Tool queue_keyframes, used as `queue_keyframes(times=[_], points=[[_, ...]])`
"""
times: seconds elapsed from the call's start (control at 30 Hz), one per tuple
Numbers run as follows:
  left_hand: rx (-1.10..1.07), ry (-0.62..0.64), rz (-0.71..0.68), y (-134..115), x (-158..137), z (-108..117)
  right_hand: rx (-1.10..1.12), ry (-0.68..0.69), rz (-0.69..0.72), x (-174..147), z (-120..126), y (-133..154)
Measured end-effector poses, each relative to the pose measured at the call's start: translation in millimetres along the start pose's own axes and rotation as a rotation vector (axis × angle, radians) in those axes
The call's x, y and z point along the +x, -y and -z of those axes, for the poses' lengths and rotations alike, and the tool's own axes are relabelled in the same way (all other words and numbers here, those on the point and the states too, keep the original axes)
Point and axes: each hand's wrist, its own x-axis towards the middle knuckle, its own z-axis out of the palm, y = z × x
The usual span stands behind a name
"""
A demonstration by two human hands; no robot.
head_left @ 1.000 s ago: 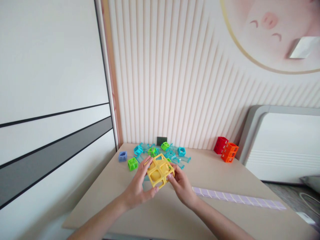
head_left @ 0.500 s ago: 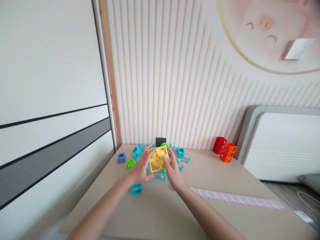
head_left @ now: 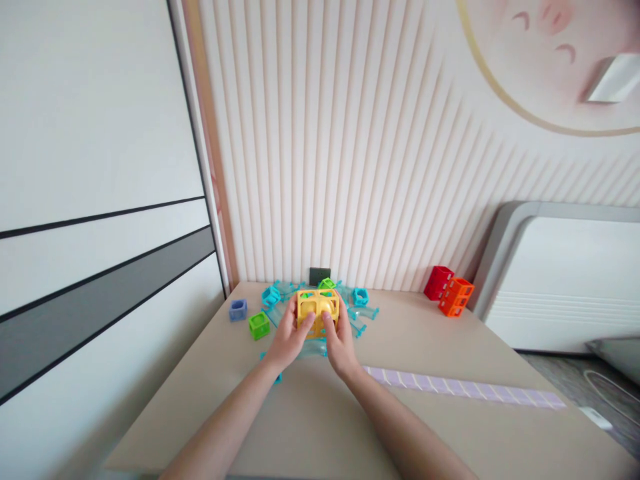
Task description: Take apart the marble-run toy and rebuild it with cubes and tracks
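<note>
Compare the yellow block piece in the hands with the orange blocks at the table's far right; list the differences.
The yellow block piece is pale yellow; the orange blocks are vivid orange. The yellow block piece is gripped between the left hand and the right hand; the orange blocks stand on the table, untouched. Both have open, window-like sides.

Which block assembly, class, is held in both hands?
The yellow block assembly, gripped between left hand and right hand; the red stack and orange stack stand on the table, untouched.
</note>
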Motion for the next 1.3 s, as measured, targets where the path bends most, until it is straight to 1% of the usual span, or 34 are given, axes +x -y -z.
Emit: queue_keyframes(times=[0.03, 0.1, 0.23, 0.33, 0.4, 0.47, 0.53, 0.6, 0.7, 0.77, 0.83, 0.93, 1.0, 1.07, 1.2, 1.3], points=[[0.032, -0.046, 0.002, 1, 0, -2, -0.009, -0.007, -0.007, -1, 0, 0], [0.094, -0.083, -0.006, 3, -1, -4, -0.035, -0.025, -0.017, -2, -2, -1], [0.207, -0.097, -0.042, 5, -5, -2, -0.090, -0.043, -0.015, -1, -3, -3], [0.276, -0.123, -0.079, 2, -6, 3, -0.044, -0.043, -0.041, 0, -4, -3], [0.291, -0.121, -0.092, 1, -4, 8, -0.005, -0.020, -0.081, 0, -4, -1], [0.291, -0.130, -0.096, 0, -3, 13, -0.008, -0.011, -0.093, 1, -4, 2], [0.268, -0.202, -0.076, 1, 0, 20, -0.038, -0.026, -0.073, 1, -4, 3], [0.207, -0.320, -0.019, 2, 3, 28, -0.073, -0.039, -0.057, 4, -2, 3], [0.091, -0.455, 0.064, 3, 8, 41, -0.150, -0.010, -0.043, 13, 3, 4], [0.037, -0.492, 0.078, 3, 10, 48, -0.228, 0.044, -0.007, 24, 7, 6], [-0.010, -0.518, 0.083, 2, 11, 52, -0.352, 0.127, 0.067, 36, 10, 11], [-0.067, -0.552, 0.082, 2, 12, 54, -0.641, 0.293, 0.173, 55, 11, 20], [-0.095, -0.577, 0.081, 2, 13, 55, -0.831, 0.421, 0.213, 65, 8, 25], [-0.122, -0.600, 0.071, 1, 13, 56, -0.994, 0.534, 0.245, 72, 2, 30], [-0.191, -0.614, 0.014, -1, 14, 57, -1.293, 0.683, 0.268, 82, -13, 38], [-0.194, -0.607, -0.004, -3, 14, 57, -1.403, 0.800, 0.259, 87, -22, 42]])
